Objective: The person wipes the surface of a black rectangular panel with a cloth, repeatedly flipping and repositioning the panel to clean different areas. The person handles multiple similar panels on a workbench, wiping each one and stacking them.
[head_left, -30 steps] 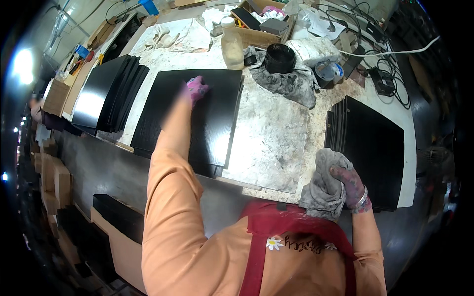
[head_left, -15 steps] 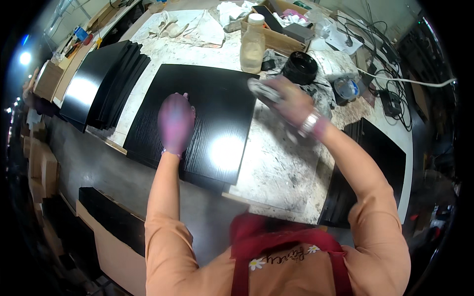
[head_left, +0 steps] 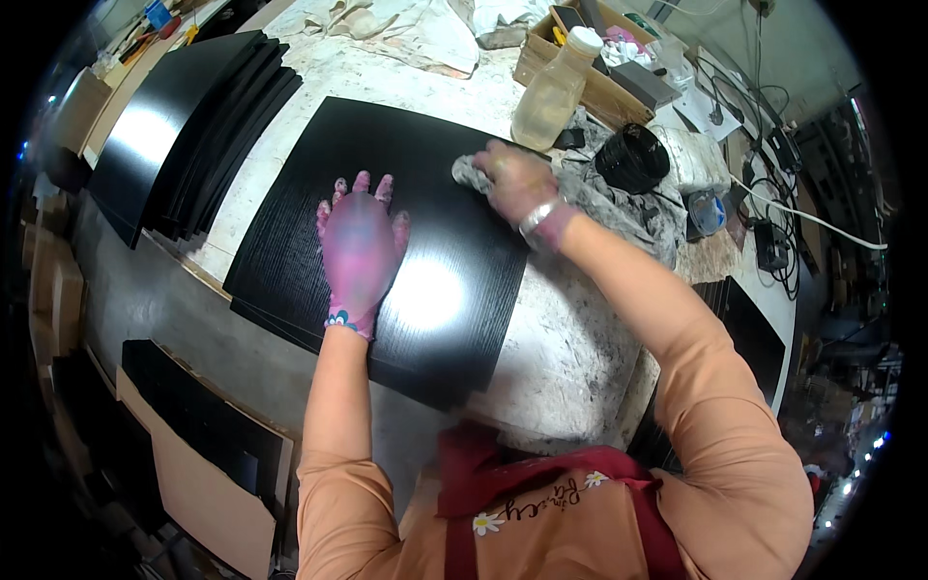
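Observation:
A glossy black wood-grain panel (head_left: 435, 213) lies in front of me on the worktable, with at least one more panel edge showing under it. My left hand (head_left: 361, 246), in a stained pink glove, rests flat on the panel's left half with fingers spread. At the panel's far right, my right hand (head_left: 520, 182), gloved too, is closed around a bunched grey rag (head_left: 471, 174). The rag appears to touch the black surface near its right edge. Beneath that hand, part of the panel's edge is hidden.
Stacked black panels stand at the left (head_left: 193, 126) and at the right (head_left: 739, 329). Behind the right hand are a cloudy plastic bottle (head_left: 551, 101), a black tub (head_left: 631, 159), a stained cloth (head_left: 619, 208) and a filled box (head_left: 536, 60). Cables (head_left: 764, 174) run along the far right.
My right hand has brought the rag leftward, from beside the panel onto its far right part. My left hand stays on the panel, its fingers now plainly spread. The view has turned slightly.

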The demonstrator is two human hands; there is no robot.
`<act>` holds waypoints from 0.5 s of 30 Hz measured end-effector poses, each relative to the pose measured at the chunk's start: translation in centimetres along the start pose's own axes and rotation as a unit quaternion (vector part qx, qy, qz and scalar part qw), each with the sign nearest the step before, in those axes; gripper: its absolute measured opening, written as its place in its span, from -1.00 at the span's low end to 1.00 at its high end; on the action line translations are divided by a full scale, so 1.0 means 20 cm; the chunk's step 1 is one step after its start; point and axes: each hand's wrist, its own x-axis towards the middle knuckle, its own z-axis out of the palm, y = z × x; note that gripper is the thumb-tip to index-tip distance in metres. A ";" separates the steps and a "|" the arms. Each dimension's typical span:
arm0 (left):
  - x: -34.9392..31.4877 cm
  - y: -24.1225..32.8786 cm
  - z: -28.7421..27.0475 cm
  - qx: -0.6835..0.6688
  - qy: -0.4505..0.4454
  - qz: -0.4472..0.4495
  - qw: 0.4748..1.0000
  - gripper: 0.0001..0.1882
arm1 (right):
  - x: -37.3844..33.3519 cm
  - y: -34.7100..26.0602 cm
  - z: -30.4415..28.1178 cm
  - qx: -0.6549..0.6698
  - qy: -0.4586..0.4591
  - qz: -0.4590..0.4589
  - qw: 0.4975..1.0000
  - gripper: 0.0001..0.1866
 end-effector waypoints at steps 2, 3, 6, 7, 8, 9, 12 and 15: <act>0.00 -0.02 -0.01 0.005 -0.004 -0.002 1.000 -0.48 | -0.10 -0.02 -0.01 -0.031 -0.040 -0.016 0.999 -0.82; -0.01 -0.01 -0.01 0.005 -0.010 0.000 1.000 -0.48 | -0.16 -0.03 -0.03 -0.029 -0.068 -0.014 0.997 -0.80; 0.00 -0.01 0.01 0.001 0.004 0.006 1.000 -0.46 | -0.02 -0.01 -0.06 0.005 -0.012 0.019 1.000 -0.78; 0.00 -0.02 0.02 0.005 0.015 0.010 1.000 -0.46 | 0.03 0.01 -0.04 0.022 -0.004 0.019 1.000 -0.79; 0.00 0.00 0.01 0.003 -0.005 0.009 1.000 -0.46 | 0.00 0.01 -0.04 -0.010 -0.028 0.014 0.999 -0.79; 0.00 -0.02 0.00 0.000 -0.016 0.004 1.000 -0.45 | -0.03 -0.02 -0.05 -0.041 -0.050 -0.002 0.998 -0.79; -0.01 -0.01 -0.01 -0.012 -0.046 -0.009 0.999 -0.44 | -0.11 -0.04 -0.08 -0.023 -0.069 -0.037 0.997 -0.76; 0.01 0.00 -0.02 -0.016 -0.068 -0.012 0.997 -0.42 | 0.06 0.02 -0.04 0.047 0.009 0.008 0.999 -0.74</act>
